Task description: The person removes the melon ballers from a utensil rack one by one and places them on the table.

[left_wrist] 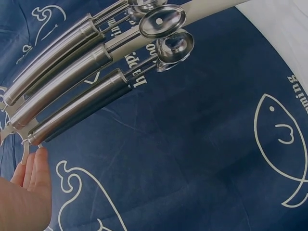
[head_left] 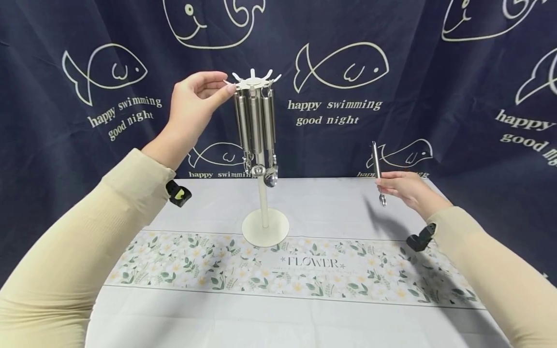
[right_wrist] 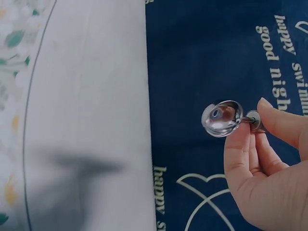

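Note:
A cream utensil rack [head_left: 265, 229] stands upright, with a round base, a thin pole and a ring of hooks on top. Several melon ballers [head_left: 256, 125] with brushed steel handles hang from it, their small round bowls pointing down. At the top, my left hand [head_left: 189, 101] pinches one of the hooks between thumb and fingers; the left wrist view has these fingertips close beside a hanging handle. Off to the right, my right hand [head_left: 406, 188] holds another steel melon baller [head_left: 376, 162] by its handle, upright above the table, its shiny bowl [right_wrist: 222, 118] lowermost.
A white table cover [head_left: 209, 314] with a floral band and the word FLOWER lies under the rack. Behind the table hangs a dark blue curtain [head_left: 330, 150] printed with white fish. The right arm's shadow falls across the cover.

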{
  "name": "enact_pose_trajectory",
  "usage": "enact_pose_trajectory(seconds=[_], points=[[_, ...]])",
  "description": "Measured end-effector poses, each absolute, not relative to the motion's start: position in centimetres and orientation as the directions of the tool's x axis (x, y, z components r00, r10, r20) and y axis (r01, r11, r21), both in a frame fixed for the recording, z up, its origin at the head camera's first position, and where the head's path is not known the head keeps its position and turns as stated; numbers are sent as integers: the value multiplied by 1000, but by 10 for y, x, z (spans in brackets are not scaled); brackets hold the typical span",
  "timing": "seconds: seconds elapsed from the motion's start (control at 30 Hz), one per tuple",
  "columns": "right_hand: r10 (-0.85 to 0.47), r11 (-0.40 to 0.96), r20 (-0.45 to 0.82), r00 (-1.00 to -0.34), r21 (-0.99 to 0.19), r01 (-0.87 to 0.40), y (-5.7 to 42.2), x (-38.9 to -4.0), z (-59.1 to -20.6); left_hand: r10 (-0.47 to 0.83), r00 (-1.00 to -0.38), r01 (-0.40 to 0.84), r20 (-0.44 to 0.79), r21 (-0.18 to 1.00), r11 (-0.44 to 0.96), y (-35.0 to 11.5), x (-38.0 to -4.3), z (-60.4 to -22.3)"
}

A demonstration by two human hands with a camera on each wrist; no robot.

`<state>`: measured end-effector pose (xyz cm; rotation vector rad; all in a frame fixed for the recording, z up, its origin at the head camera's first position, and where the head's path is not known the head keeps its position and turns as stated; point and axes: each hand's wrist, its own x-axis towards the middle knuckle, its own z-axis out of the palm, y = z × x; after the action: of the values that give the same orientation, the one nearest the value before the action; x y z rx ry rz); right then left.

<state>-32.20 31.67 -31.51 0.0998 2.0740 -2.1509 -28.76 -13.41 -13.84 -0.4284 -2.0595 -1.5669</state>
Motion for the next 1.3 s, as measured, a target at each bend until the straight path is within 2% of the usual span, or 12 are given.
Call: enact_pose_trajectory(seconds=[0.43,1.13,1.3], points=[[-136,37,-190,-972,-982,186,353,-318,-334,-59,-825,525,562,801,287,-131,-290,-139],[-93,159,-271,-958,-954,254,376,-322,-354,-67,-815,536,575,793,289,-129,-291,-141],[-95,131,-293,-951,-951,280,382,-320,-358,-62,-825,523,562,800,293,-128,-292,-140]])
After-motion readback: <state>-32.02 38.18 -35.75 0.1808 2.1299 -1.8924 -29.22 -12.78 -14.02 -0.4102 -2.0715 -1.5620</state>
